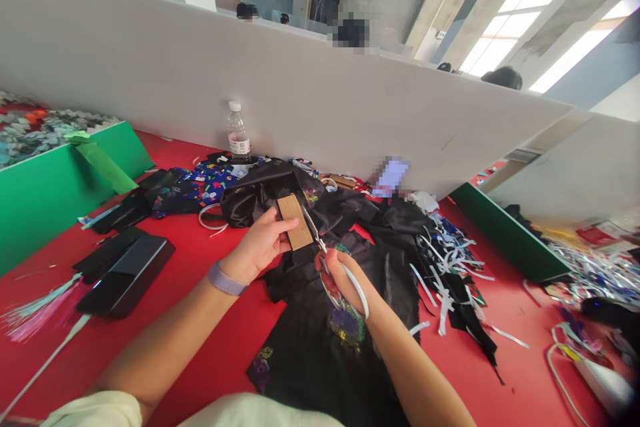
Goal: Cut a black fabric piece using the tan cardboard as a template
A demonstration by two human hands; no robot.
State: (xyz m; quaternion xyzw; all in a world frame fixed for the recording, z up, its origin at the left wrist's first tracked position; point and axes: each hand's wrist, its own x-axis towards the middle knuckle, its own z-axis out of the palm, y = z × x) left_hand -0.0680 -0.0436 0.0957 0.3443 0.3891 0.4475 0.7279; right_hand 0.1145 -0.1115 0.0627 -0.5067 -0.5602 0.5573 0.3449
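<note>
My left hand (263, 240) pinches a flat tan rectangular piece (294, 221), like cardboard or thin wood, with the thumb across its face. Dark fabric seems to lie behind that piece. In my right hand (340, 273) is a pair of scissors (361, 290) with large white handles. Its blades point up and away, alongside the right edge of the tan piece; whether they touch it I cannot tell. Beneath both hands spreads black fabric (300, 347) with purple, green and gold patterned patches. More of the shiny black cloth is heaped beyond my hands.
On the red table (200, 347) stand a clear bottle (237, 132) and a lit phone (391, 177) against the grey partition (175, 67). A black device (127, 277) with a white cable lies left. White strips (444, 300) and scraps lie right. Green dividers (60, 193) flank the space.
</note>
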